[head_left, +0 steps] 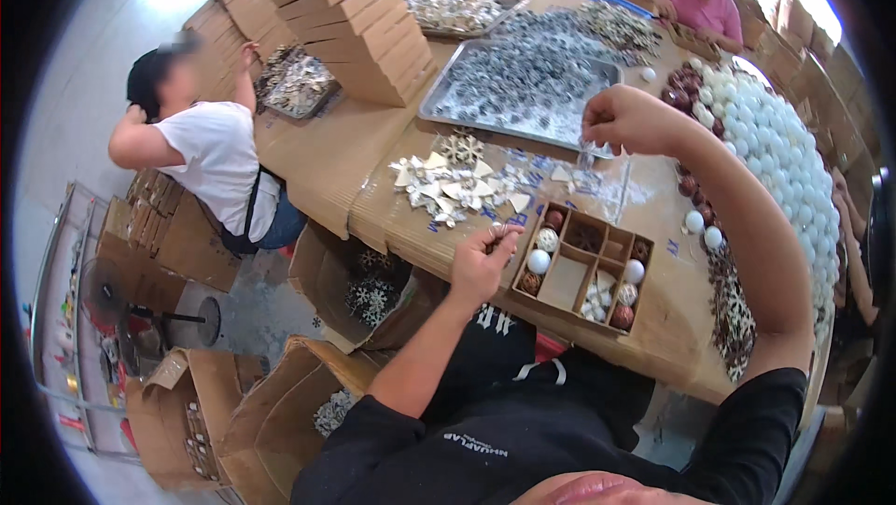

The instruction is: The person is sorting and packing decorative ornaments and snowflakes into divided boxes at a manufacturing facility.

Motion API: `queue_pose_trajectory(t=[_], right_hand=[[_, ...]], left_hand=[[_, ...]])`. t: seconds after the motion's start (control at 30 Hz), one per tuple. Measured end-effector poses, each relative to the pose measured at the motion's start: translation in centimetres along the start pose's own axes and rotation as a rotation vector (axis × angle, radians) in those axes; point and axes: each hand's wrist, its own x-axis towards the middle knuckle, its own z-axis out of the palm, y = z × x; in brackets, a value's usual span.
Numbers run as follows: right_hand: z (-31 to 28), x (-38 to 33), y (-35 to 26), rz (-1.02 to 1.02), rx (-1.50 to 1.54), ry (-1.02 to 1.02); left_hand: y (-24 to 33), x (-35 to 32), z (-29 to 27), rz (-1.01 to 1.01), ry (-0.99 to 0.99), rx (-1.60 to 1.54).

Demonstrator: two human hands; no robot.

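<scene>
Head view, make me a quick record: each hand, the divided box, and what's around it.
left hand: fingertips close together beside the divided box's left side; hold unclear
right hand: by the metal tray's near right corner; hold unclear
divided box: holds white balls, brown balls and white pieces
white pile: beyond the left hand
ball heap: mostly white, right of the box

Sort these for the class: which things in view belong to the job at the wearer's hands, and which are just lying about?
Likely in the job:
- divided box, near the left hand
- pile of white pieces
- metal tray, near the right hand

Apparently just lying about:
- floor fan
- stacked cardboard boxes
</scene>
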Motion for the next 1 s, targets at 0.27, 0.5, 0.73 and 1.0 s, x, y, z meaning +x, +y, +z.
queue_pose_trajectory(t=[0.27,0.5,0.73,1.0], right_hand=[[4.5,-10.7,-8.4,-0.228,-0.327,0.038],[4.2,-13.4,-7.9,-0.398,-0.359,0.37],[2.4,-14.4,-8.8,-0.242,-0.292,0.445],[2.6,-14.7,-8.5,-0.156,-0.157,0.395]], left_hand=[[14.5,3.9,-1.4,-0.366,-0.633,-0.255],[21.2,5.4,3.2,-0.296,-0.77,-0.123],[24.6,5.3,5.1,-0.238,-0.867,0.111],[24.3,4.7,5.9,-0.082,-0.856,0.423]])
